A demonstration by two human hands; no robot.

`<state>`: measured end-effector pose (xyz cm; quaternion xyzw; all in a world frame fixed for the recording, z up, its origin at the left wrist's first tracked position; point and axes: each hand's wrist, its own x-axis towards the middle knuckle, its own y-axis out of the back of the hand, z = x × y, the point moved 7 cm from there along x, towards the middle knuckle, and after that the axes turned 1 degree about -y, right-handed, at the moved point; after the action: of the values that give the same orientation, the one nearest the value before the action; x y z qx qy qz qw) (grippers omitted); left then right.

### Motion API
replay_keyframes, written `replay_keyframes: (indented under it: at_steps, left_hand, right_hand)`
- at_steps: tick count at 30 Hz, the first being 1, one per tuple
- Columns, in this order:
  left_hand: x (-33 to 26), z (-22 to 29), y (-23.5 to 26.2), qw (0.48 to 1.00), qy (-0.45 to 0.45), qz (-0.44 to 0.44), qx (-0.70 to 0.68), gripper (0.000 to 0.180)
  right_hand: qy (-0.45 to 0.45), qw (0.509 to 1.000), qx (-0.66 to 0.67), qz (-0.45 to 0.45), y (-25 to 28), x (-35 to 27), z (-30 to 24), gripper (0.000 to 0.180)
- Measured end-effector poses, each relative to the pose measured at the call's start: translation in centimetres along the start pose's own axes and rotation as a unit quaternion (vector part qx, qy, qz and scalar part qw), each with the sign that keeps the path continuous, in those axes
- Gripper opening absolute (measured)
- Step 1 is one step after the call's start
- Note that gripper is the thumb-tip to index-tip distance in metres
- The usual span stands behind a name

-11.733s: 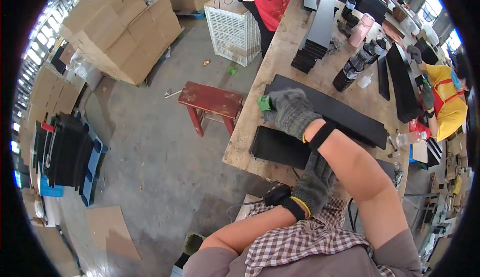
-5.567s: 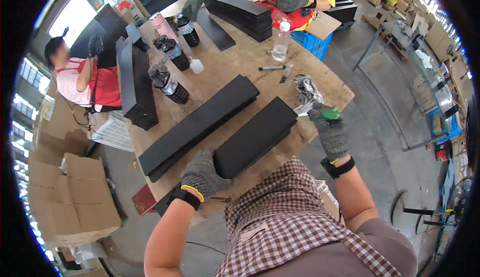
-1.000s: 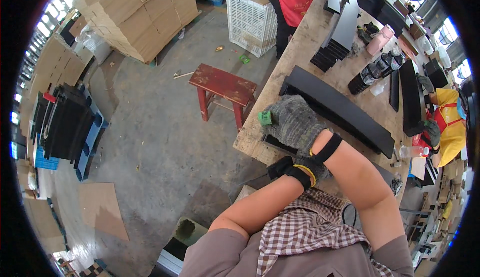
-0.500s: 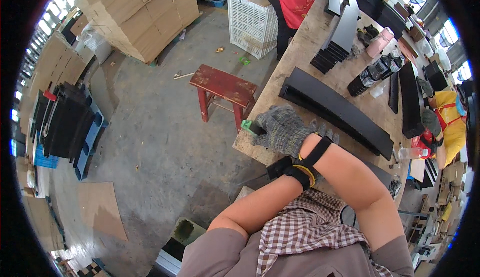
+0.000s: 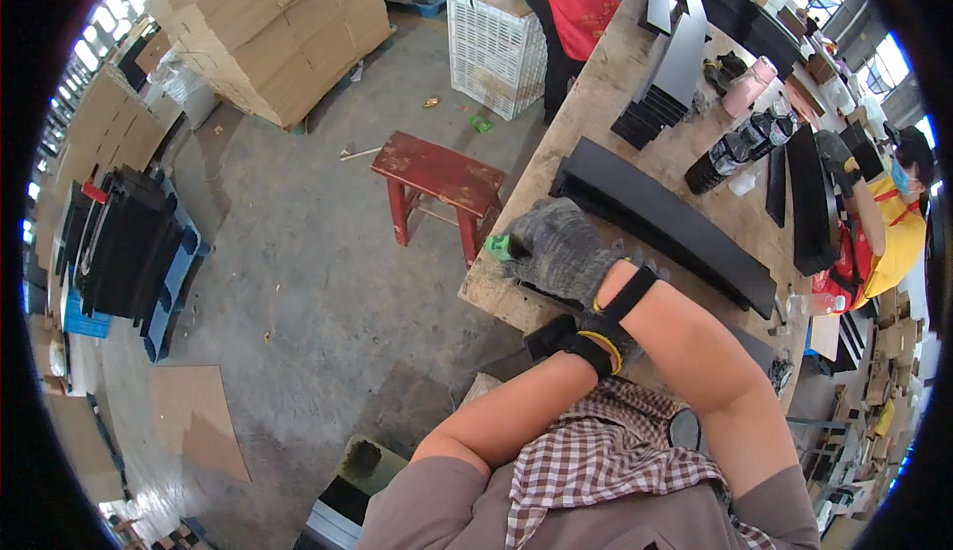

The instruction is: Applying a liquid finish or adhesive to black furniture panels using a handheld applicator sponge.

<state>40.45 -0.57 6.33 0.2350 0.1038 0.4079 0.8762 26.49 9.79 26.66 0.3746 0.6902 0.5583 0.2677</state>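
Note:
My right hand (image 5: 564,248), in a grey knit glove, is closed around a small green item (image 5: 501,246) near the table's left corner. Its exact kind cannot be made out. The right forearm crosses over my left wrist. My left hand (image 5: 627,336), also gloved, is mostly covered by that arm, so its grip is hidden. A dark flat board (image 5: 749,345) runs under my arms along the near side of the table. Just beyond my hands lie long black panels (image 5: 665,222), one on another.
The wooden table (image 5: 486,290) also bears a stack of black panels (image 5: 660,88), dark bottles (image 5: 720,158) and a pink bottle (image 5: 749,85). A red stool (image 5: 437,168) stands left of it. Co-workers in a red apron (image 5: 581,4) and yellow clothing (image 5: 888,237) are nearby.
My right hand has shifted slightly right and away from the table's corner, still with the green item. The co-worker in yellow has shifted, reaching an arm toward the black panels at right.

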Motion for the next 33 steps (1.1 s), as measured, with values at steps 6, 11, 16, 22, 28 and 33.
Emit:
replay_keyframes:
  at_steps: [6, 11, 16, 22, 28, 33]
  left_hand:
    - [-0.5, -0.8, -0.1, 0.997, 0.016, -0.005, -0.076, 0.028]
    - [0.6, -6.2, 0.5, 0.935, 0.041, 0.059, -0.348, 0.025]
    - [-0.9, 1.7, 3.1, 0.933, -0.026, 0.059, -0.355, 0.053]
    - [-1.6, 5.9, 8.2, 0.998, -0.028, 0.033, 0.055, 0.055]
    - [-2.0, 8.6, 9.0, 0.905, -0.143, 0.07, 0.395, 0.059]
    - [-3.8, 10.2, 11.4, 0.926, -0.23, 0.069, 0.29, 0.059]
  right_hand:
    - [0.045, 0.994, 0.049, -0.086, -1.3, -0.6, -1.4, 0.03]
    - [0.05, 0.998, -0.015, 0.026, -0.3, 1.2, -2.5, 0.022]
    - [-0.121, 0.987, 0.089, 0.054, 1.6, -0.4, 5.2, 0.035]
    - [-0.269, 0.932, 0.238, -0.04, 0.2, -2.0, 8.6, 0.051]
    - [-0.312, 0.938, 0.099, -0.115, 1.7, -2.3, 9.8, 0.057]
    - [-0.271, 0.941, 0.19, -0.066, 1.1, -2.8, 9.9, 0.052]
